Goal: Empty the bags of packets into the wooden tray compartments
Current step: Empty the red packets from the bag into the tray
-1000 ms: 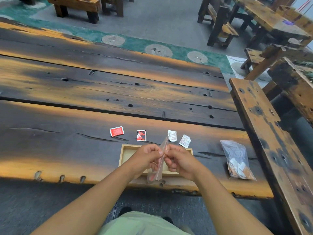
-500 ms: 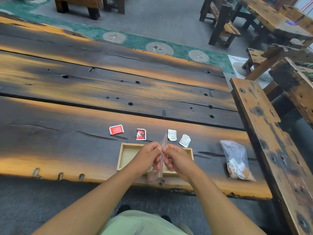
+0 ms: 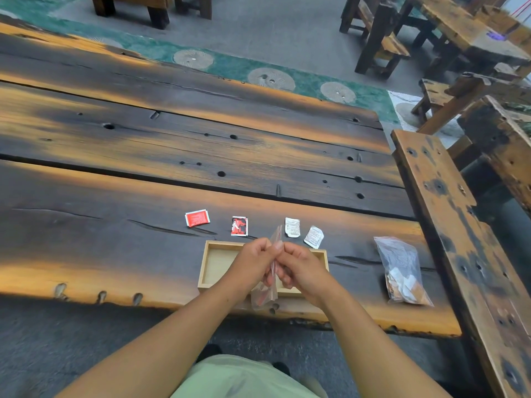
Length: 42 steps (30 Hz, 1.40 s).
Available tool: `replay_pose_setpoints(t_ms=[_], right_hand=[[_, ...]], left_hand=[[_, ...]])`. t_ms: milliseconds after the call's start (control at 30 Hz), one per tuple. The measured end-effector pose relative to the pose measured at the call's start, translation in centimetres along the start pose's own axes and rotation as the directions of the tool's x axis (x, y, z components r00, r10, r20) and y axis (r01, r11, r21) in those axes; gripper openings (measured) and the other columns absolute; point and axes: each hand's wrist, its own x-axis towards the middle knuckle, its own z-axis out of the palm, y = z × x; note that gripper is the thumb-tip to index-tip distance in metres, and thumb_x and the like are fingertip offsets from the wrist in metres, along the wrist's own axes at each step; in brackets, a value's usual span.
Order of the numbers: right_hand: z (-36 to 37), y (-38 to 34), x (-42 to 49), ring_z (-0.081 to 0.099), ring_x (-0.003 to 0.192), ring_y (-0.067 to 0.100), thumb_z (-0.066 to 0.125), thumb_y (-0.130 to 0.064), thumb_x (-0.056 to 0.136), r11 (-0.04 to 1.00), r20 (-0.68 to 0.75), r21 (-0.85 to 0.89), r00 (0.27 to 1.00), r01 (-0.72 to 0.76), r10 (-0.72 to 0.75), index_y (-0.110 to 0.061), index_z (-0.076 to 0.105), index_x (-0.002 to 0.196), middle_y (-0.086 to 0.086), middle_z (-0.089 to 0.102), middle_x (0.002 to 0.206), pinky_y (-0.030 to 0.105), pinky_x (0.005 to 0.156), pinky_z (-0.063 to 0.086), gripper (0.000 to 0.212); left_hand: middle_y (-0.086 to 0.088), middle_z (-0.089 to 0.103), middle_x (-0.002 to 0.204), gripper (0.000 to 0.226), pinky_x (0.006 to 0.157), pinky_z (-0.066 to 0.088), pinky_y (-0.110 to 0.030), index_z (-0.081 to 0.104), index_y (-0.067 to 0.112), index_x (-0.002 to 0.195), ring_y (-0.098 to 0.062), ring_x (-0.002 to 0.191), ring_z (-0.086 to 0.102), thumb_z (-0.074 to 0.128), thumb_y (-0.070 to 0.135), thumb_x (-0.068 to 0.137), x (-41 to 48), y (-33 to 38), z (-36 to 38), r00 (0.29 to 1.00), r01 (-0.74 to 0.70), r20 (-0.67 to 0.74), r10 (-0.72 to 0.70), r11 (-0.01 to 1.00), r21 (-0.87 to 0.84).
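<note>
A pale wooden tray (image 3: 216, 262) lies near the table's front edge. Above it my left hand (image 3: 254, 261) and my right hand (image 3: 301, 265) both pinch the top of a clear plastic bag (image 3: 265, 294) that hangs down between them with reddish packets at its bottom. My hands hide most of the tray's inside, so its compartments do not show. A second clear bag (image 3: 402, 271) with white and tan packets lies on the table to the right.
Four loose packets lie in a row behind the tray: a red one (image 3: 197, 218), a red-and-black one (image 3: 239, 226), and two white ones (image 3: 292, 227) (image 3: 313, 237). A wooden bench (image 3: 448, 225) runs along the table's right end. More benches stand farther back.
My hands have stayed over the tray, gripping the bag top closer together. The camera has tilted slightly; nothing on the table has moved.
</note>
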Motion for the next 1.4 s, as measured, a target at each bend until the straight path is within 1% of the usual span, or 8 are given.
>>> replay_pose_setpoints(t_ms=[233, 367, 533, 800, 933, 1033, 1200, 1400], right_hand=[[0.0, 0.0, 0.2, 0.043, 0.050, 0.018, 0.042, -0.018, 0.104, 0.996, 0.012, 0.079, 0.999, -0.030, 0.029, -0.007, 0.064, 0.093, 0.013, 0.055, 0.064, 0.025, 0.048, 0.037, 0.027], [0.3, -0.1, 0.3, 0.041, 0.050, 0.018, 0.042, -0.017, 0.103, 0.997, -0.017, 0.077, 1.000, -0.005, 0.006, -0.004, 0.066, 0.091, 0.008, 0.056, 0.059, 0.025, 0.048, 0.036, 0.030], [0.4, 0.0, 0.4, 0.041, 0.055, 0.022, 0.042, -0.016, 0.102, 0.997, -0.023, 0.080, 1.000, 0.000, 0.002, -0.001, 0.065, 0.094, 0.009, 0.057, 0.060, 0.024, 0.048, 0.036, 0.028], [0.7, -0.3, 0.2, 0.042, 0.052, 0.012, 0.041, -0.013, 0.104, 0.998, -0.024, 0.061, 1.000, -0.013, 0.015, -0.004, 0.063, 0.089, 0.002, 0.063, 0.060, 0.021, 0.048, 0.031, 0.027], [0.5, 0.0, 0.4, 0.051, 0.048, 0.009, 0.040, -0.011, 0.104, 0.985, -0.034, 0.174, 0.999, 0.009, -0.003, -0.004, 0.063, 0.089, 0.015, 0.057, 0.065, 0.020, 0.047, 0.030, 0.028], [0.3, 0.0, 0.5, 0.060, 0.051, 0.013, 0.042, -0.013, 0.104, 0.996, -0.012, 0.090, 1.000, 0.006, -0.005, 0.009, 0.060, 0.100, 0.024, 0.058, 0.076, 0.023, 0.048, 0.031, 0.029], [0.8, -0.8, 0.2, 0.050, 0.047, 0.012, 0.043, -0.011, 0.103, 0.998, -0.044, 0.062, 0.999, -0.001, 0.004, 0.003, 0.062, 0.097, 0.013, 0.050, 0.061, 0.026, 0.049, 0.031, 0.024], [1.0, -1.2, 0.1, 0.038, 0.046, 0.015, 0.047, -0.010, 0.100, 1.000, -0.115, 0.023, 0.993, 0.011, -0.009, -0.011, 0.059, 0.073, 0.003, 0.049, 0.052, 0.027, 0.049, 0.034, 0.029]], left_hand=[[-0.013, 0.058, 0.061, 0.034, 0.054, 0.046, -0.030, 0.062, 0.012, 0.088, -0.032, 0.060, 0.055, 0.045, 0.037, 0.104, 0.0, -0.4, 0.1, 1.000, 0.023, 0.002, -0.023, 0.989, -0.144], [-0.018, 0.056, 0.066, 0.036, 0.071, 0.051, -0.046, 0.065, 0.023, 0.080, -0.043, 0.071, 0.058, 0.045, 0.042, 0.103, 0.2, -0.6, 0.2, 0.999, 0.034, 0.023, -0.029, 0.975, -0.220], [-0.001, 0.050, 0.054, 0.033, 0.080, 0.048, -0.053, 0.064, 0.012, 0.095, -0.033, 0.067, 0.058, 0.043, 0.035, 0.106, 0.3, -0.8, 0.1, 0.997, 0.068, 0.052, -0.056, 0.954, -0.291], [-0.011, 0.048, 0.062, 0.028, 0.082, 0.045, -0.052, 0.066, 0.010, 0.102, -0.035, 0.073, 0.053, 0.054, 0.035, 0.100, 0.3, -1.8, 0.1, 0.994, 0.110, 0.071, -0.086, 0.877, -0.468], [-0.001, 0.043, 0.053, 0.026, 0.066, 0.047, -0.036, 0.067, 0.008, 0.098, -0.023, 0.061, 0.050, 0.052, 0.029, 0.100, -0.1, -1.3, 0.2, 0.993, 0.120, 0.068, -0.099, 0.818, -0.563], [-0.001, 0.043, 0.053, 0.027, 0.069, 0.046, -0.039, 0.066, 0.011, 0.097, -0.026, 0.064, 0.047, 0.052, 0.033, 0.101, -0.1, -1.4, 0.2, 0.996, 0.089, 0.067, -0.064, 0.866, -0.491], [-0.011, 0.055, 0.062, 0.036, 0.073, 0.048, -0.043, 0.064, 0.005, 0.105, -0.028, 0.064, 0.059, 0.058, 0.039, 0.095, -0.1, -1.2, -0.2, 0.997, 0.075, 0.058, -0.056, 0.900, -0.430], [0.003, 0.050, 0.052, 0.033, 0.054, 0.036, -0.028, 0.059, 0.002, 0.102, -0.014, 0.049, 0.040, 0.054, 0.034, 0.100, -0.3, -1.0, -1.6, 0.998, 0.057, 0.027, -0.050, 0.921, -0.386]])
